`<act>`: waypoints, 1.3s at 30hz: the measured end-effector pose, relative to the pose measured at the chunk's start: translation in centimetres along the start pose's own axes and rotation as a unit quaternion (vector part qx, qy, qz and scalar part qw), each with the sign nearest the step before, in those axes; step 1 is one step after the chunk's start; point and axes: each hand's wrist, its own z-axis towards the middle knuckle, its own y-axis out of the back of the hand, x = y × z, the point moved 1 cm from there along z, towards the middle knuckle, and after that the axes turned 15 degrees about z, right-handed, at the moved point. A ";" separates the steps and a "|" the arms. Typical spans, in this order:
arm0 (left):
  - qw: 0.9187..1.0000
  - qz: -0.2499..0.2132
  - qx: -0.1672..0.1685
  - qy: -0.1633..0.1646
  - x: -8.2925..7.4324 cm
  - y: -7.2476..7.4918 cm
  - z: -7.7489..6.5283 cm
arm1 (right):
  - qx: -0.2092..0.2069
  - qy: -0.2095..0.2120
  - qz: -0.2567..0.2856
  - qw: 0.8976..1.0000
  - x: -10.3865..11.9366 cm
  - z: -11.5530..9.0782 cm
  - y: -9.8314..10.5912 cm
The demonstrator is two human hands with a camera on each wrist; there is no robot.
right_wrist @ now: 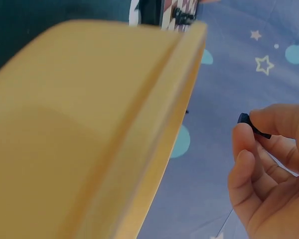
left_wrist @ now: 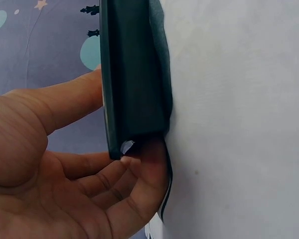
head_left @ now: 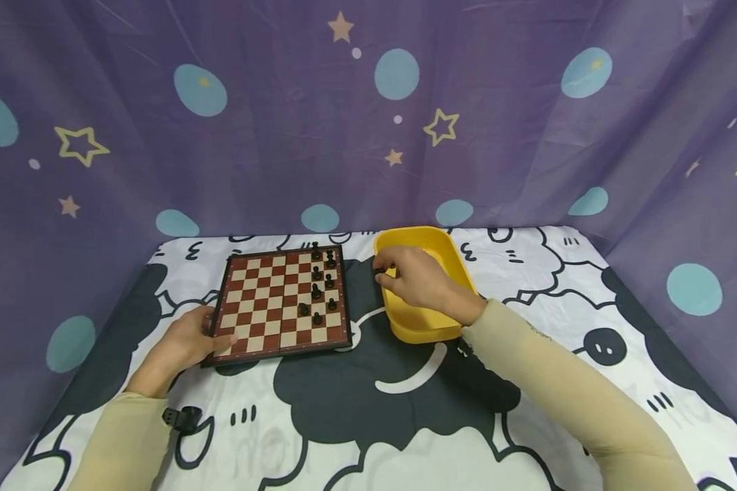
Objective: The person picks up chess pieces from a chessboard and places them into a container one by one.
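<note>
A brown-and-cream chessboard (head_left: 254, 294) with a dark frame lies at the left of the table. My left hand (head_left: 184, 341) grips its near left corner, with the thumb on top and the fingers at the side and underneath, as the left wrist view shows. Several black chess pieces (head_left: 316, 292) stand in the board's right-hand columns. Over the left side of a yellow tray (head_left: 414, 335), my right hand (head_left: 414, 276) pinches a small black chess piece (right_wrist: 244, 119) between thumb and fingers. Most of that piece is hidden by the fingertips.
A white, dark-grey and black cartoon cloth (head_left: 319, 402) covers the table. Behind it and at both sides hangs a purple curtain (head_left: 295, 157) with stars and blue spots. The tray's raised wall stands below my right forearm, to the right of the board.
</note>
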 end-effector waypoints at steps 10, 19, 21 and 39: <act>1.000 -0.003 -0.007 -0.013 0.2 -0.1 -0.1 | -0.006 -0.020 0.015 1.000 -2.5 1.4 1.2; 1.000 -0.005 -0.008 -0.014 0.1 0.0 -0.2 | -0.003 -0.024 0.002 1.000 -2.8 2.5 2.2; 1.000 -0.006 -0.008 -0.014 0.1 0.0 -0.2 | -0.004 -0.023 -0.003 1.000 -2.6 2.6 2.4; 1.000 -0.011 -0.013 -0.015 0.0 0.0 -0.3 | 0.025 -0.066 0.054 0.996 -4.8 4.3 4.1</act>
